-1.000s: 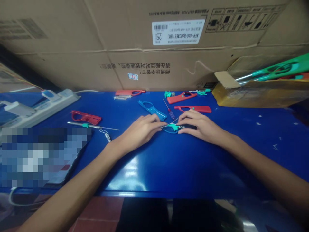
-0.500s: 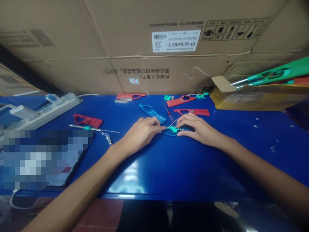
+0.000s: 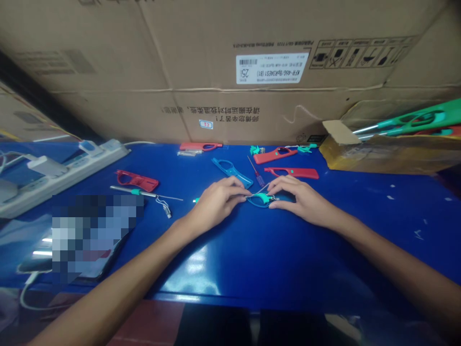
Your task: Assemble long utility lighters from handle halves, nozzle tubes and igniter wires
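Observation:
Between my hands lies a blue utility-lighter shell half (image 3: pixel 258 205), its looped end showing, with a green trigger (image 3: pixel 265 197) and a thin wire in it. My left hand (image 3: pixel 218 204) is closed in a pinch at the shell's left side, covering much of it. A small green and metal tip (image 3: pixel 195 200) peeks out left of that hand. My right hand (image 3: pixel 306 199) curls thumb and fingers around the shell's right end, by the trigger and wire. Just beyond them lie another blue shell half (image 3: pixel 234 173) and a purple-handled screwdriver (image 3: pixel 260 179).
Red lighter shells (image 3: pixel 293 173) lie along the back and a red half (image 3: pixel 137 181) at left, near a metal lighter tube (image 3: pixel 126 191) with wires. A power strip (image 3: pixel 72 175) and phones are at left. A carton (image 3: pixel 392 156) of green lighters stands right.
The view has shifted slightly, so the scene sits farther right and lower. My left fingers have moved a little on the shell, and the green trigger's angle looks different. Both hands stay at the shell.

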Tool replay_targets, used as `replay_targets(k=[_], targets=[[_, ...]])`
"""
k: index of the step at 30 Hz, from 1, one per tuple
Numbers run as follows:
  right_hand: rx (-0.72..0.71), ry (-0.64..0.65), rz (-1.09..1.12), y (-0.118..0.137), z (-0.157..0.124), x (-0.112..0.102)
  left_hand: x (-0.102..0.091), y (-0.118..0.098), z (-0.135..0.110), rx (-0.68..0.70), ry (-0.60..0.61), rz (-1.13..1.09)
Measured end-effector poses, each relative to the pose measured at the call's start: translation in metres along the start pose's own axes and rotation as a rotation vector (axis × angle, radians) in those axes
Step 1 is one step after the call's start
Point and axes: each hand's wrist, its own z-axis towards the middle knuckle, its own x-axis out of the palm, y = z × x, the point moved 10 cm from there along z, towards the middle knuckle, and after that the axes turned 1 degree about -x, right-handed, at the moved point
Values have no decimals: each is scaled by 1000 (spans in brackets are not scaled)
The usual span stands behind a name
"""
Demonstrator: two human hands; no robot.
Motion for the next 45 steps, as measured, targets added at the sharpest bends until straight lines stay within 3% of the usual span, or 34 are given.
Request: replay_targets(k=[12,17,22,33,38,45], targets=[[-46,2,-85,7,0,-2,0,4,1,-48,-9,-15],[-6,23,-112,4,0,-6,2,8,1,-72,-2,-10],[61,-44,-89,-6,-2,-10,3,7,1,-81,9,-4],[3,-3,-160,-2,-1,-2,2,11,1,-123,-28,3],[45,-36,-178,-6,-2,-4,3,4,-1,-47,-5,53],[-66,13,-173,7,-2,0,3,-7,-2,58,16,195]])
